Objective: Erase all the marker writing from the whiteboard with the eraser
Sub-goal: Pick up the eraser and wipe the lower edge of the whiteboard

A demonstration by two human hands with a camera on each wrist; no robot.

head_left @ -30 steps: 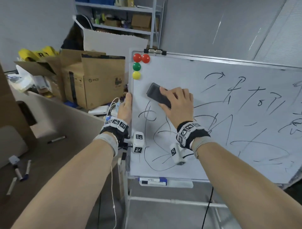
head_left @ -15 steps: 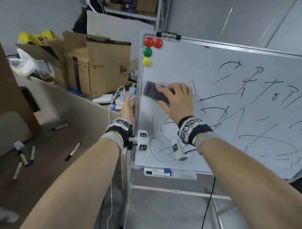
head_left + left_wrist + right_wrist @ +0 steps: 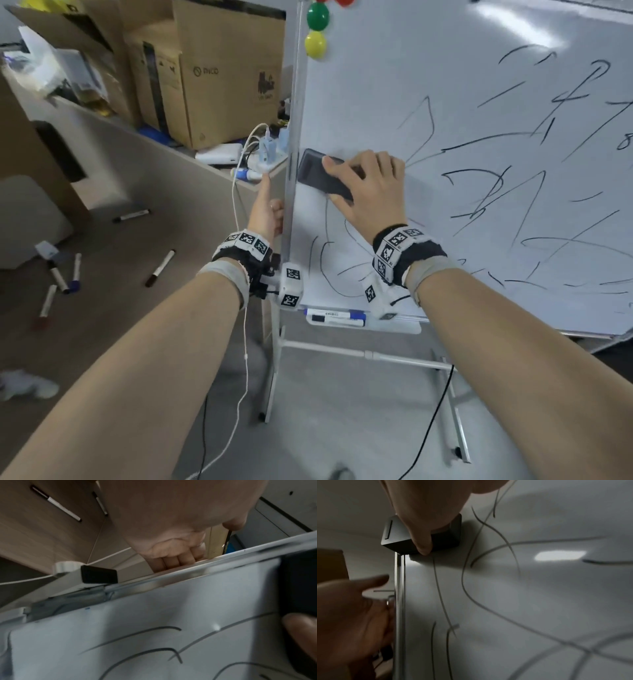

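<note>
The whiteboard [image 3: 445,102] on its stand carries black marker strokes [image 3: 486,192] over its middle, right and lower left. A black eraser [image 3: 313,171] lies flat on the board against the left frame. My right hand [image 3: 373,195] grips it, fingers over its back and thumb on its side [image 3: 423,534]. The patch above and right of the eraser looks wiped. My left hand [image 3: 265,212] holds the board's left frame [image 3: 400,601] a little below the eraser, its fingers [image 3: 178,559] curled behind the edge and one finger pointing up.
Green [image 3: 318,15] and yellow [image 3: 315,44] magnets stick at the board's top left. Markers lie in the tray [image 3: 334,317] below. Several markers [image 3: 159,269] lie on the wooden surface at left. Cardboard boxes [image 3: 219,75] and chargers sit on the desk behind. Cables hang by the stand legs [image 3: 363,354].
My right hand has slid the eraser left and down to the board's left frame, wiping strokes there. The left hand keeps its hold on the edge. The view has tilted down.
</note>
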